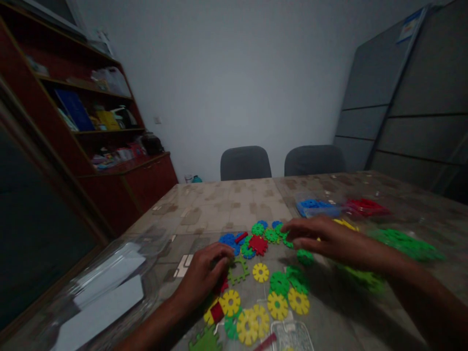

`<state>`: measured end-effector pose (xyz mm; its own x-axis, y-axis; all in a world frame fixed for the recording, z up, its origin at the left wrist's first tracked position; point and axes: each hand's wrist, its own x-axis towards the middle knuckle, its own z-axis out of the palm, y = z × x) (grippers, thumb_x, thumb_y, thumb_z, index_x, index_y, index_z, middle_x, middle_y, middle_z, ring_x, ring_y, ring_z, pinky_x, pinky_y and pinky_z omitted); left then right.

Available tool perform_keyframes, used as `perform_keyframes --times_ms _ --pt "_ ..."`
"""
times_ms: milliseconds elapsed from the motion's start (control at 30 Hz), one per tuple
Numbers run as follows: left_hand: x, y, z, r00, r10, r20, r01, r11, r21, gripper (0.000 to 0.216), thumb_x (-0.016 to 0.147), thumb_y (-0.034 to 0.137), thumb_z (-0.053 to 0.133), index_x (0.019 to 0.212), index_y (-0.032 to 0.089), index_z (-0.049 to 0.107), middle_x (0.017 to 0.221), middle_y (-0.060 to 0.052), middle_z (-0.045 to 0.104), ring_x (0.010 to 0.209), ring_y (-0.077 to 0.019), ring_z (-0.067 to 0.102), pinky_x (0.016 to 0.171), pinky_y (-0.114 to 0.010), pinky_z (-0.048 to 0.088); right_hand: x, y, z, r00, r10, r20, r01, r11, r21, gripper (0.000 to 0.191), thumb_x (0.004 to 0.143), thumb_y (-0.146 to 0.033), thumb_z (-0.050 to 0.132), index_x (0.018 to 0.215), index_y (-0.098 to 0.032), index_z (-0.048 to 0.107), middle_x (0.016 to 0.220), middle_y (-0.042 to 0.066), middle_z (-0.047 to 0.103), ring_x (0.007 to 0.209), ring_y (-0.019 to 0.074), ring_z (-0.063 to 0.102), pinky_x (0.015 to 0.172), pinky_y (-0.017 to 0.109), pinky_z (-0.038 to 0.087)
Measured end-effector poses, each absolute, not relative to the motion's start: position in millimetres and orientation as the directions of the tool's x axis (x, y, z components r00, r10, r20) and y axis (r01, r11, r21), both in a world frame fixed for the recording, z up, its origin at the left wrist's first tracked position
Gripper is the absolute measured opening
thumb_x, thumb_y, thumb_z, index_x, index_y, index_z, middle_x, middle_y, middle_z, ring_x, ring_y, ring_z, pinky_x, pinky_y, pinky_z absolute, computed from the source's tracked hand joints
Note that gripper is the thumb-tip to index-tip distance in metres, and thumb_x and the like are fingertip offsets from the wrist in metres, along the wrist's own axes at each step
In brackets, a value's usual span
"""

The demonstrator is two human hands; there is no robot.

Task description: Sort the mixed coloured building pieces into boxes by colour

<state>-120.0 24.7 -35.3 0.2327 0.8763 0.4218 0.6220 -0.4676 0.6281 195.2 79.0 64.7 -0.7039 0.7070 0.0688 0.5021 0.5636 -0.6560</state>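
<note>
My left hand (206, 267) rests low over the table with fingers loosely bent and thumb slightly apart. It is beside a light green square frame (238, 271) with notched edges, and a red piece shows partly under it. My right hand (310, 233) reaches in from the right, fingers stretched out and thumb apart, just over green gear-shaped discs (288, 240). Nothing shows in its grasp. Between the hands lie a red notched square (258, 244), a blue disc (229, 241), a red rod (241, 237) and a single yellow disc (261, 273).
Nearer me are several yellow discs (248, 325), green discs (280, 282) and a clear plastic piece (292, 336). At right stand clear trays of blue pieces (317, 207), red pieces (366, 207) and green pieces (407, 243). White cards (100, 312) lie in clear packaging at left.
</note>
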Motion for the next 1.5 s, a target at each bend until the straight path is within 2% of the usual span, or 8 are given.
perform_keyframes --times_ms 133,233,367,533,800,1200,1367,1500 --pt "-121.8 26.0 -40.5 0.202 0.860 0.469 0.637 -0.479 0.604 0.018 0.089 0.016 0.051 0.087 0.020 0.069 0.094 -0.005 0.075 0.089 -0.0204 0.070 0.082 -0.030 0.052 178.2 51.6 43.0 -0.744 0.647 -0.164 0.626 0.591 -0.509 0.034 0.087 -0.019 0.063 0.121 -0.021 0.066 0.116 0.010 0.070 0.105 0.0253 0.064 0.092 0.038 0.049" --pt "-120.7 26.4 -46.7 0.214 0.847 0.487 0.632 -0.500 0.592 0.021 0.089 0.014 0.050 0.086 0.020 0.070 0.093 -0.005 0.075 0.089 -0.0200 0.070 0.082 -0.031 0.052 179.1 48.0 13.1 -0.697 0.705 -0.130 0.681 0.596 -0.425 0.045 0.084 -0.013 0.064 0.129 -0.018 0.059 0.130 0.015 0.060 0.118 0.0293 0.056 0.102 0.043 0.043" --pt "-118.4 25.2 -53.4 0.233 0.823 0.519 0.622 -0.536 0.571 0.025 0.090 0.013 0.047 0.088 0.020 0.071 0.095 -0.006 0.076 0.091 -0.0200 0.071 0.082 -0.031 0.054 186.6 53.0 -16.3 -0.641 0.754 -0.144 0.744 0.564 -0.359 0.045 0.077 -0.010 0.065 0.122 -0.016 0.061 0.125 0.016 0.059 0.110 0.0288 0.059 0.095 0.042 0.046" --pt "-114.7 23.3 -55.7 0.258 0.800 0.542 0.606 -0.571 0.553 0.025 0.089 0.010 0.046 0.088 0.020 0.070 0.091 -0.006 0.075 0.088 -0.0195 0.071 0.080 -0.030 0.054 182.9 55.6 -25.1 -0.650 0.754 -0.094 0.699 0.544 -0.465 0.034 0.074 -0.006 0.062 0.106 -0.016 0.062 0.115 0.013 0.061 0.102 0.0261 0.058 0.090 0.039 0.044" --pt "-110.0 20.2 -55.4 0.300 0.770 0.563 0.583 -0.615 0.531 0.028 0.087 0.007 0.045 0.088 0.019 0.070 0.090 -0.005 0.076 0.086 -0.0183 0.071 0.083 -0.031 0.054 163.0 59.0 -28.1 -0.694 0.716 0.069 0.568 0.604 -0.559 0.031 0.087 -0.012 0.056 0.117 -0.018 0.060 0.116 0.012 0.062 0.106 0.0236 0.056 0.093 0.036 0.041" --pt "-107.8 19.1 -53.6 0.276 0.773 0.571 0.569 -0.611 0.550 0.029 0.084 0.005 0.046 0.085 0.020 0.070 0.087 -0.004 0.077 0.083 -0.0176 0.072 0.080 -0.030 0.055 152.0 29.1 1.9 -0.736 0.657 -0.160 0.622 0.565 -0.542 0.034 0.072 -0.010 0.071 0.103 -0.020 0.061 0.109 0.007 0.060 0.096 0.0227 0.055 0.083 0.035 0.042" --pt "-106.8 18.8 -52.5 0.251 0.782 0.571 0.557 -0.599 0.576 0.029 0.086 0.006 0.045 0.084 0.019 0.071 0.085 -0.004 0.077 0.082 -0.0173 0.072 0.080 -0.030 0.054 155.2 29.8 -7.6 -0.723 0.672 -0.158 0.631 0.550 -0.547 0.032 0.067 -0.005 0.066 0.095 -0.019 0.057 0.099 0.002 0.058 0.086 0.0175 0.052 0.073 0.028 0.038" --pt "-105.8 18.6 -53.1 0.235 0.787 0.570 0.547 -0.592 0.592 0.027 0.086 0.007 0.047 0.083 0.019 0.070 0.084 -0.004 0.077 0.081 -0.0175 0.072 0.078 -0.029 0.054 153.2 33.7 -9.0 -0.752 0.645 -0.140 0.570 0.527 -0.630 0.026 0.065 -0.005 0.065 0.083 -0.020 0.053 0.083 -0.004 0.055 0.074 0.0126 0.048 0.060 0.023 0.030"
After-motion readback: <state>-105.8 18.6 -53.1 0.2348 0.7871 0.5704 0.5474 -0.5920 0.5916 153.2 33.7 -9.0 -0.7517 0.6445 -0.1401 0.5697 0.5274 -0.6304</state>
